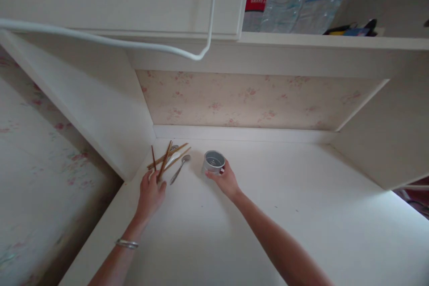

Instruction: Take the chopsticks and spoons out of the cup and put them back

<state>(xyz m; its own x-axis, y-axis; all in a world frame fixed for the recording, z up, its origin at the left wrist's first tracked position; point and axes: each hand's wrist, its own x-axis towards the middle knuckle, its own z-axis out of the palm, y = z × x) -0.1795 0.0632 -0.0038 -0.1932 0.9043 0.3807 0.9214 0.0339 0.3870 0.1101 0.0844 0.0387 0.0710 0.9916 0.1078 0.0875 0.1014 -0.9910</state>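
My left hand (151, 194) is closed around the lower ends of some chopsticks (164, 161) on the white tabletop; the fingers partly hide how many it grips. More wooden chopsticks (182, 159) lie crossed beside it. Among them are a white spoon (173, 158) and a metal spoon head. Another metal spoon (180, 169) rests just to the right of the pile. My right hand (227, 183) grips the side of a grey utensil holder (208, 167), its thumb in front. The holder's open top faces me, and small holes show in its bottom.
Side panels (100, 107) flank the white tabletop (268, 241), with flowered wallpaper (250, 98) behind. Overhead, a shelf (318, 41) bears clear plastic bottles (288, 0) and small dark items. A white cable (134, 45) hangs in front of the cabinet at upper left.
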